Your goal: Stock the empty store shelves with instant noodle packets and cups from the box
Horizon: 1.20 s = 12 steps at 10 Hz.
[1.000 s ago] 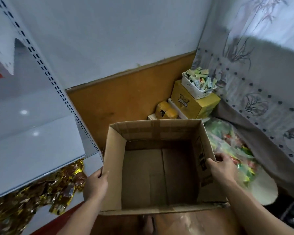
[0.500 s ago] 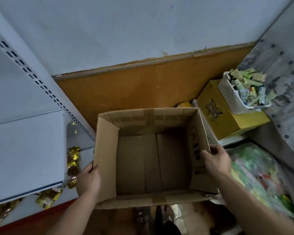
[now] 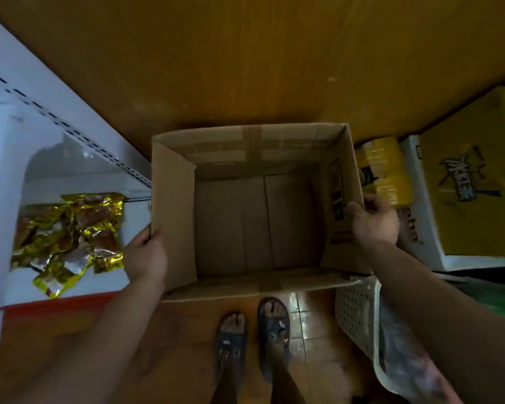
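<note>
An open brown cardboard box (image 3: 169, 182) hangs in front of me above the floor, with nothing inside it. My left hand (image 3: 146, 255) grips its left wall near the front corner. My right hand (image 3: 375, 220) grips the top edge of its right wall, thumb inside. On the left, several gold foil packets (image 3: 70, 237) lie in a heap on the bottom white shelf (image 3: 134, 211) of the store rack.
A yellow wrapped pack (image 3: 385, 170) and a yellow carton (image 3: 473, 182) on a white box stand right of the cardboard box. A white perforated basket (image 3: 353, 310) with a plastic bag sits at lower right. My sandalled feet (image 3: 254, 336) stand on the brown tiled floor.
The view has tilted down and the box has sunk lower toward the floor by the wall. Both hands keep the same hold on its sides. The gold packets' shelf has come into fuller view.
</note>
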Each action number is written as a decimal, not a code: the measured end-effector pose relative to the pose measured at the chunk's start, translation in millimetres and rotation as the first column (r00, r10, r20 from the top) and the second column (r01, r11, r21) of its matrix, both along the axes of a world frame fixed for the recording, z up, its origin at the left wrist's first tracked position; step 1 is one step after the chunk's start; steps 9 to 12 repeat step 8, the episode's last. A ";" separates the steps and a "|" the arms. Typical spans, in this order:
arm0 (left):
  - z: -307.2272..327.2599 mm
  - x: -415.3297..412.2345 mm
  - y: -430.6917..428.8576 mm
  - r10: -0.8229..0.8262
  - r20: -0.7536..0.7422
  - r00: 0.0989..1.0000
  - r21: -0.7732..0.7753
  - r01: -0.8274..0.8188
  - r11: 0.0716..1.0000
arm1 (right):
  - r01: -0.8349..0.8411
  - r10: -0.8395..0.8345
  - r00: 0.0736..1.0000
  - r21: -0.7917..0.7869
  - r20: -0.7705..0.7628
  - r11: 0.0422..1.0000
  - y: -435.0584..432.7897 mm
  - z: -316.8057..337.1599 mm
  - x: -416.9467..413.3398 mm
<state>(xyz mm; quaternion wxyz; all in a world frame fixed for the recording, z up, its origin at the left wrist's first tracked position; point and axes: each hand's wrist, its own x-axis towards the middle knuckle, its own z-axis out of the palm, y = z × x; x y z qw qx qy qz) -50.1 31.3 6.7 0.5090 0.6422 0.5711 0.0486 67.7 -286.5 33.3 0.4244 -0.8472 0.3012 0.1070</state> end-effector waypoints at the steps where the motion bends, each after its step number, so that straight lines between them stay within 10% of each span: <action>1: -42.3 16.5 6.3 0.030 0.006 1.000 0.015 -0.030 0.999 | -0.017 0.017 1.000 0.011 -0.001 1.000 2.6 -34.1 26.4; 12: -62.4 44.5 3.3 -0.300 -0.241 0.923 0.020 0.314 0.949 | -0.091 0.097 0.986 0.050 -0.139 0.995 -21.7 -87.6 59.1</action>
